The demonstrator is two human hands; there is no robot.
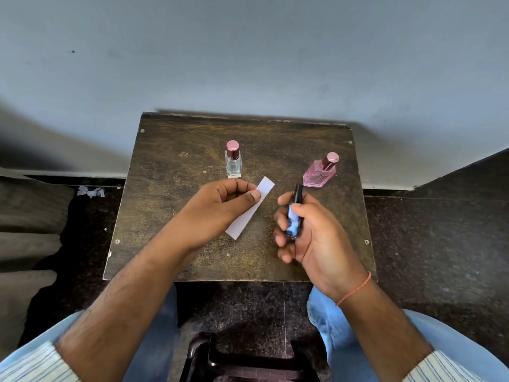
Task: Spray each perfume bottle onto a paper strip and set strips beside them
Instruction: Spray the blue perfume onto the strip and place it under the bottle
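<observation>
Dark wooden bench (170, 216) against pale wall. Left hand (220, 208) pinches paper strip (252, 208); right hand (311, 232) grips blue bottle (292, 221). Aim black nozzle (297, 193) at strip's free end, press once.

No legible text, label or number; faint mark on pink bottle (319, 173) too blurred to read.
</observation>
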